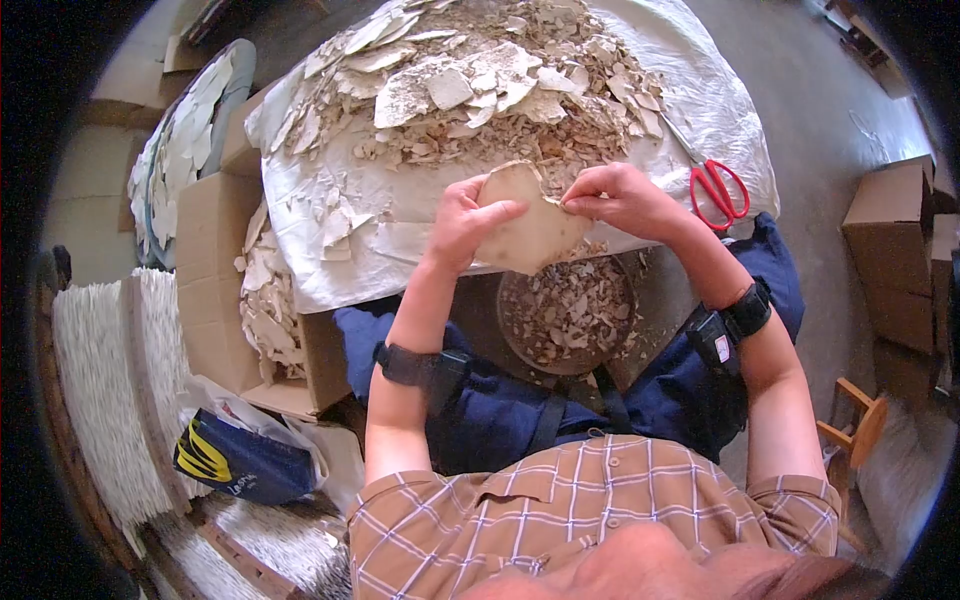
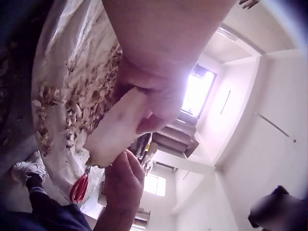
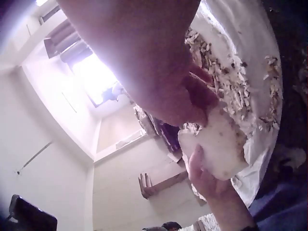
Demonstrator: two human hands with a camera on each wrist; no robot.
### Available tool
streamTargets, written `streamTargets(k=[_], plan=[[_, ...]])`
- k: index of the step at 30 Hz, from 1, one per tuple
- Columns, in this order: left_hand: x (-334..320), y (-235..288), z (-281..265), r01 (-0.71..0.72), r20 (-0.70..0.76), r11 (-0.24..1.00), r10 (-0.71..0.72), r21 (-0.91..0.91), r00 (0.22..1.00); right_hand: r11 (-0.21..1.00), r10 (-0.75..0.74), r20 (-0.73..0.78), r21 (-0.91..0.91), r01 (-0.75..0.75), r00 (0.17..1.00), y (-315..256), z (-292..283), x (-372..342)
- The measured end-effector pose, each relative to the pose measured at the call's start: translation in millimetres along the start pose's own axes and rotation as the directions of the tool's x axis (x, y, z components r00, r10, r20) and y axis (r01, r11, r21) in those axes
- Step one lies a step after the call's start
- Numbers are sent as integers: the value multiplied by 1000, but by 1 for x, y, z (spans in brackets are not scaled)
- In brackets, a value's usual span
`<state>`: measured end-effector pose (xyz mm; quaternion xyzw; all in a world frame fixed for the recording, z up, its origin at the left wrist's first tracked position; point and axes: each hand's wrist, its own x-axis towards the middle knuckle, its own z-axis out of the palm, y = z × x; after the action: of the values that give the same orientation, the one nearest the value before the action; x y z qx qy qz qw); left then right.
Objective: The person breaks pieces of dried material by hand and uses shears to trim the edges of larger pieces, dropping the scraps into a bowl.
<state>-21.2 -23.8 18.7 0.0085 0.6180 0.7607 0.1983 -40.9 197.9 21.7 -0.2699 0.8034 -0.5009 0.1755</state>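
Observation:
A flat, cream-coloured piece (image 1: 535,225) with an uneven edge is held up over the near edge of the cloth-covered table. The left hand (image 1: 468,222) grips its left side, thumb on the face turned to the head camera. At its upper right edge the right hand (image 1: 625,203) pinches the rim between thumb and fingers. In the left wrist view the piece (image 2: 118,127) spans between the left hand (image 2: 156,98) and the right hand (image 2: 124,185). The right wrist view shows the piece (image 3: 216,147) with the left hand (image 3: 207,178) on its lower side.
Flat pieces and brown-edged fragments (image 1: 480,90) are heaped on the white cloth (image 1: 400,265). Red-handled scissors (image 1: 718,193) lie at the right. A round container (image 1: 567,318) of chips stands below the table edge. An open cardboard box (image 1: 215,270) with pieces is at the left.

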Motion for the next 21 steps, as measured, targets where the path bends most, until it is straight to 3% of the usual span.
streamTargets(k=[4, 6, 7, 9, 10, 12, 16, 18, 20, 21], plan=[[1, -1, 4, 24, -9, 999, -23, 39, 1000, 980, -50, 13, -194, 52, 999, -7, -2, -1], [1, 0, 7, 47, -51, 999, -46, 25, 998, 936, -117, -134, -345, 64, 984, -11, 4, -5], [2, -1, 9, 71, -92, 997, -70, 7, 993, 936, -118, -134, -345, 65, 984, -12, 7, -5], [6, -5, 11, 109, -129, 994, -111, -25, 985, 737, -358, -184, -658, 156, 916, -11, 12, -6], [8, -8, 12, 144, -164, 988, -152, -58, 975, 737, -358, -183, -658, 156, 916, -8, 15, -4], [11, -14, 13, 149, -173, 978, -173, -147, 970, 534, -595, -205, -823, 192, 777, -5, 19, -2], [14, -19, 13, 160, -133, 924, -217, -347, 967, 560, -603, -265, -813, 162, 753, -8, 17, -2], [16, -21, 15, 136, -113, 911, -194, -390, 975, 694, -513, -433, -718, 61, 741, -13, 14, -2], [15, -23, 15, 116, -93, 895, -172, -430, 981, 729, -506, -494, -683, 45, 707, -16, 3, 1], [14, -23, 14, 108, -108, 901, -168, -420, 980, 876, -330, -623, -482, -17, 709, -14, -4, 4]])
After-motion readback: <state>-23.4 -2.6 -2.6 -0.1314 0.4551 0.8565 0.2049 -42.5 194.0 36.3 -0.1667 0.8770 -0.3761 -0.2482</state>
